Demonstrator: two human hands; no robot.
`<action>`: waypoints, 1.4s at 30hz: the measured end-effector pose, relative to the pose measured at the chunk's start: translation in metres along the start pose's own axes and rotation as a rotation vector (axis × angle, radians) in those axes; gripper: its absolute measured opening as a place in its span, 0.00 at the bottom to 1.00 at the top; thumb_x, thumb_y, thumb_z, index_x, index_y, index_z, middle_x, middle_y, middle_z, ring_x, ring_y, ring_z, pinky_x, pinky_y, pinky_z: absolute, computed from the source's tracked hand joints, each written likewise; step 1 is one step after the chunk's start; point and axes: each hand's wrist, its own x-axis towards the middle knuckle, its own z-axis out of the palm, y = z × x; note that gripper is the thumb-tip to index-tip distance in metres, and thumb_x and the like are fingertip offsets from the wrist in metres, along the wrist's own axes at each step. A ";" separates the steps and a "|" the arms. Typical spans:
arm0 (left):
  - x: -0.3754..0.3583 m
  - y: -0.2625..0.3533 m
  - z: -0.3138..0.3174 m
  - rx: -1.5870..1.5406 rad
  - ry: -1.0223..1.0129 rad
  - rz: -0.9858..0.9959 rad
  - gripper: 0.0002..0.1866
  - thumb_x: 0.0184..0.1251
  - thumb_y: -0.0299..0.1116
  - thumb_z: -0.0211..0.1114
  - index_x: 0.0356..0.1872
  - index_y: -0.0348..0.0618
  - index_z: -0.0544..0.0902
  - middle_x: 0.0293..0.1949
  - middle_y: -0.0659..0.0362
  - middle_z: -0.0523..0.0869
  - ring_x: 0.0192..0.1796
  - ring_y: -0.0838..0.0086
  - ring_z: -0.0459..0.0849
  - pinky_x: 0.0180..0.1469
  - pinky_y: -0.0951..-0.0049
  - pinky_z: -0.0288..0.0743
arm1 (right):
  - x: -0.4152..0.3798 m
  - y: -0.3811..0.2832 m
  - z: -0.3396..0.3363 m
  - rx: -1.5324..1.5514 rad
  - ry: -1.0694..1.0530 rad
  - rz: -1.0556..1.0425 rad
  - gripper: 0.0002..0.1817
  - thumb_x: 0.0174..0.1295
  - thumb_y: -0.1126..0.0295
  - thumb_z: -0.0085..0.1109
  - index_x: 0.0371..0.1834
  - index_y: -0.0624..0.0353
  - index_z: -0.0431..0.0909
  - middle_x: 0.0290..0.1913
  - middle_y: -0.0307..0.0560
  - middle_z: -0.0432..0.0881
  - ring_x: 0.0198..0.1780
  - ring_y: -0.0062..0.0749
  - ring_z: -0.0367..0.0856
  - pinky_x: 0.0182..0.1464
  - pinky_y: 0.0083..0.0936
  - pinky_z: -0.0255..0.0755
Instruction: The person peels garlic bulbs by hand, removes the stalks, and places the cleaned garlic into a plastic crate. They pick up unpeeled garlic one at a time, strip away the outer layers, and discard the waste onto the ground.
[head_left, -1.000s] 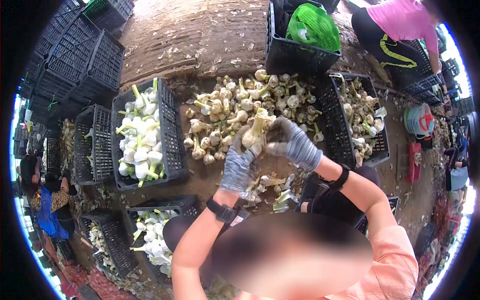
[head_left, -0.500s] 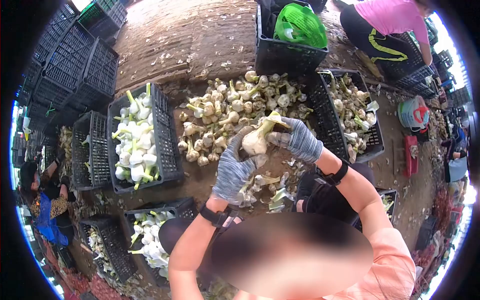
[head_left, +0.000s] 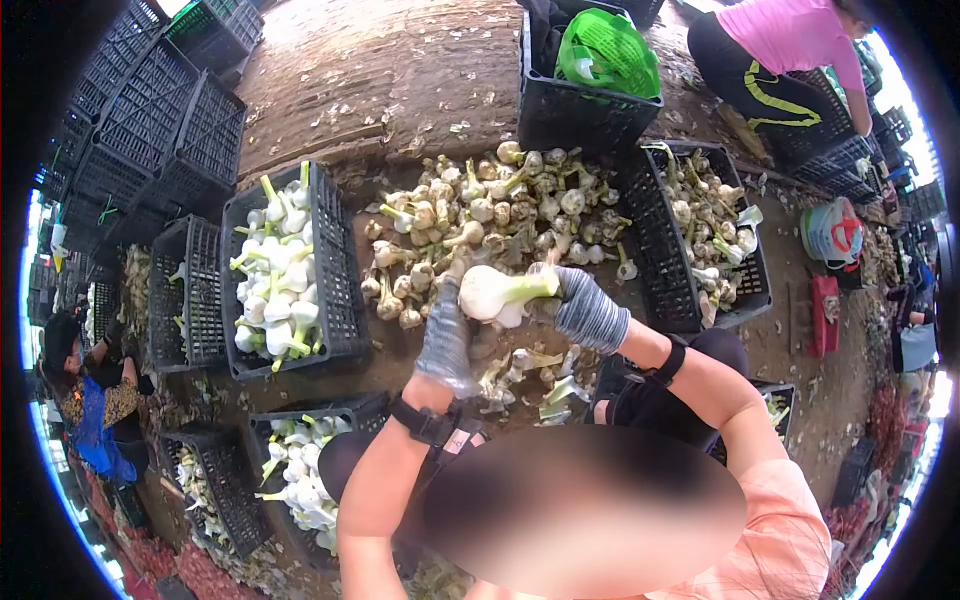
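Sideways above the floor (head_left: 400, 350), near the close edge of the garlic heap (head_left: 490, 205), the white garlic bulb (head_left: 487, 294) has its stem in the closed fingers of the gloved right hand (head_left: 588, 310). The gloved left hand (head_left: 447, 335) is beside the bulb, its blurred fingers' grip unclear.

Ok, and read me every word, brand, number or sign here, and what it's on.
Nothing readable.
Pale patch by the left wristband: too small to read.
Pale container with red on it: any print too blurred.
Black crates: no lettering I can make out.
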 end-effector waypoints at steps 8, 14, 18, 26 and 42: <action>0.011 -0.019 0.028 0.637 0.606 0.959 0.20 0.56 0.47 0.64 0.39 0.40 0.78 0.31 0.60 0.78 0.35 0.79 0.75 0.36 0.79 0.70 | 0.002 -0.014 -0.003 -0.035 0.114 0.058 0.16 0.46 0.80 0.50 0.42 0.66 0.73 0.41 0.50 0.75 0.40 0.35 0.76 0.46 0.24 0.70; 0.011 -0.006 0.040 1.407 0.435 0.886 0.27 0.45 0.44 0.72 0.42 0.35 0.78 0.35 0.57 0.78 0.39 0.72 0.75 0.44 0.73 0.70 | 0.001 0.000 -0.003 -0.095 0.081 -0.215 0.16 0.49 0.77 0.49 0.43 0.69 0.73 0.49 0.50 0.73 0.43 0.28 0.74 0.48 0.22 0.68; 0.010 -0.004 0.038 1.056 0.398 0.671 0.22 0.49 0.41 0.70 0.41 0.36 0.78 0.36 0.57 0.80 0.38 0.74 0.77 0.41 0.75 0.72 | -0.003 -0.011 -0.007 0.185 0.064 0.142 0.15 0.53 0.74 0.49 0.44 0.67 0.74 0.34 0.39 0.80 0.37 0.18 0.74 0.43 0.18 0.70; -0.005 0.005 0.045 0.580 0.164 0.524 0.18 0.55 0.38 0.66 0.42 0.38 0.76 0.38 0.59 0.80 0.41 0.78 0.77 0.45 0.77 0.72 | 0.009 -0.005 -0.014 1.284 0.102 0.507 0.13 0.55 0.69 0.42 0.35 0.66 0.73 0.30 0.49 0.78 0.30 0.34 0.78 0.30 0.26 0.76; 0.029 -0.016 0.003 -0.071 0.290 0.504 0.15 0.59 0.36 0.61 0.44 0.41 0.74 0.41 0.57 0.80 0.44 0.70 0.80 0.41 0.73 0.78 | -0.003 -0.035 -0.019 0.180 -0.393 0.078 0.17 0.51 0.66 0.60 0.40 0.66 0.73 0.38 0.42 0.78 0.39 0.24 0.77 0.46 0.22 0.72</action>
